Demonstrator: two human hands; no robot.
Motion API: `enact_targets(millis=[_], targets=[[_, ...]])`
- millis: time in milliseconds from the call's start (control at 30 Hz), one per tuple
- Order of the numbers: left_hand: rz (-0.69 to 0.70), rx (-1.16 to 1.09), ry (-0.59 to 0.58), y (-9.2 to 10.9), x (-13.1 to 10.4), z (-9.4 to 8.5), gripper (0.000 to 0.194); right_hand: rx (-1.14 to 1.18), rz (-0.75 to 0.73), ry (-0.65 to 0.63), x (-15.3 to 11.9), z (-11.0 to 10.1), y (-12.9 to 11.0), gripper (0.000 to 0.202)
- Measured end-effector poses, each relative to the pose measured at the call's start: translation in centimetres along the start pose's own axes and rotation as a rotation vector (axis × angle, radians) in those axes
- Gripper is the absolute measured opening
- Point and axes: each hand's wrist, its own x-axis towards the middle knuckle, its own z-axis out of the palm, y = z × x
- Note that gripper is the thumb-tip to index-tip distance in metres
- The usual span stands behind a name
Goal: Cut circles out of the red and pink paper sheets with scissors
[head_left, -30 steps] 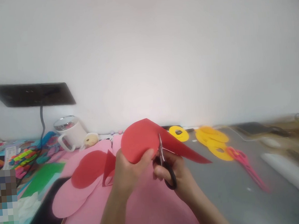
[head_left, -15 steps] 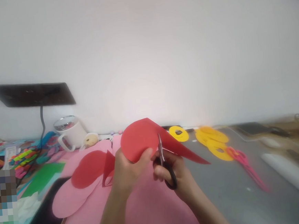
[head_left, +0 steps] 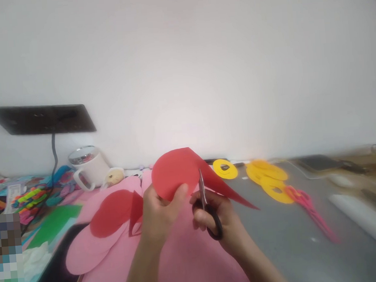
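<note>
The left hand [head_left: 161,212] pinches the red paper [head_left: 174,172] above the pink paper [head_left: 191,262], the right hand [head_left: 224,214] grips the black scissors [head_left: 202,192], and if the paper wobbles, the blades might nick its round part.

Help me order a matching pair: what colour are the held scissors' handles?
The handles of the held scissors are black, best seen in the head view.
</note>
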Motion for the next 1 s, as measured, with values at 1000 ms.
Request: enact_targets(millis=[1000], targets=[[-0.07,0.21,-0.087,-1.2,0.1,-0.6,0.025,-0.027,-0.156,-0.096,-0.1,0.2,-0.8,0.032]])
